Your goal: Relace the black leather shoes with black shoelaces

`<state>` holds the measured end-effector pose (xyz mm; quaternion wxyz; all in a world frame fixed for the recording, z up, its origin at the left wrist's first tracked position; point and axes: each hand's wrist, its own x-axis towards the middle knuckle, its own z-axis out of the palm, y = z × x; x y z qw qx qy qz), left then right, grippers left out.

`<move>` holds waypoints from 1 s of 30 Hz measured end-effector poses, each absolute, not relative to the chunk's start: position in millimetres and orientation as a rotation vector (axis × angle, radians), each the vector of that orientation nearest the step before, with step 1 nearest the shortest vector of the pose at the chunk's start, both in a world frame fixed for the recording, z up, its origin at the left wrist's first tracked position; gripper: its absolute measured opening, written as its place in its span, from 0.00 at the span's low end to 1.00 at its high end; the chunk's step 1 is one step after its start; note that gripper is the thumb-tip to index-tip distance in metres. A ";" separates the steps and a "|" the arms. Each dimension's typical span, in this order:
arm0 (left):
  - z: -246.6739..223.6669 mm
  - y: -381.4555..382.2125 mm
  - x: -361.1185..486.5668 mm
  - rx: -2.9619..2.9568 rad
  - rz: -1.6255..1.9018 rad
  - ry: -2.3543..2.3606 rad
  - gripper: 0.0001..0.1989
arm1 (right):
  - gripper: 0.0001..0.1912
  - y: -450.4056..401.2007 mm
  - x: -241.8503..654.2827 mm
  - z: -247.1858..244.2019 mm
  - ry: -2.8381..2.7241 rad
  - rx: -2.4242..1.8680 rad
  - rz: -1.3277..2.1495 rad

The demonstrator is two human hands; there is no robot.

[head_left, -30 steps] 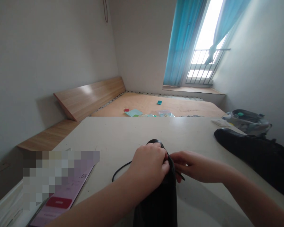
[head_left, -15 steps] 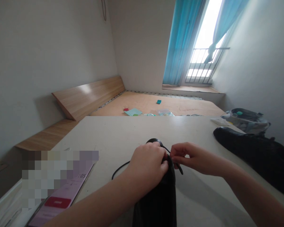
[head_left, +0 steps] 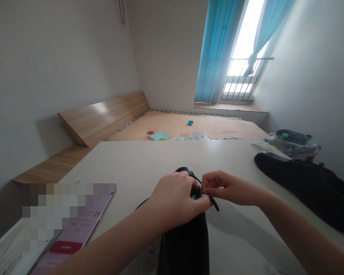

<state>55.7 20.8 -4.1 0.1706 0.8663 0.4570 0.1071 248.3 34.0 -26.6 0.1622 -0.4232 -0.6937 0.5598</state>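
A black shoe [head_left: 186, 248] stands on the pale table, its near end toward me. Over its top lies my left hand [head_left: 176, 198], fingers curled onto the shoe's opening and thumb reaching to the right edge. My right hand [head_left: 222, 188] is at the shoe's right side, finger and thumb pinched on a black lace [head_left: 215, 204] whose end hangs below them. Another bit of lace shows left of my left wrist. A second black shoe [head_left: 301, 183] rests at the table's right side, touched by neither hand.
On the left lies a phone [head_left: 83, 229] with a lit pink screen, partly pixelated. A small white packet [head_left: 262, 145] sits near the far right edge. Beyond are a grey bag [head_left: 295, 143] and a wooden bed board [head_left: 172, 121] bearing small packets.
My left thumb has stretched rightward toward my right fingertips, and the left hand has spread more over the shoe. The whole view has shifted slightly.
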 end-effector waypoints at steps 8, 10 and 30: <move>-6.0 22.5 50.4 2.404 0.265 1.253 0.11 | 0.11 33.1 252.6 -32.6 -1.976 -1.221 1.610; -5.5 21.7 50.6 2.394 0.262 1.251 0.12 | 0.10 31.9 252.4 -31.7 -1.986 -1.243 1.590; -16.7 25.5 56.1 2.409 0.446 1.268 0.07 | 0.27 47.1 250.2 -57.1 -1.845 -0.965 1.832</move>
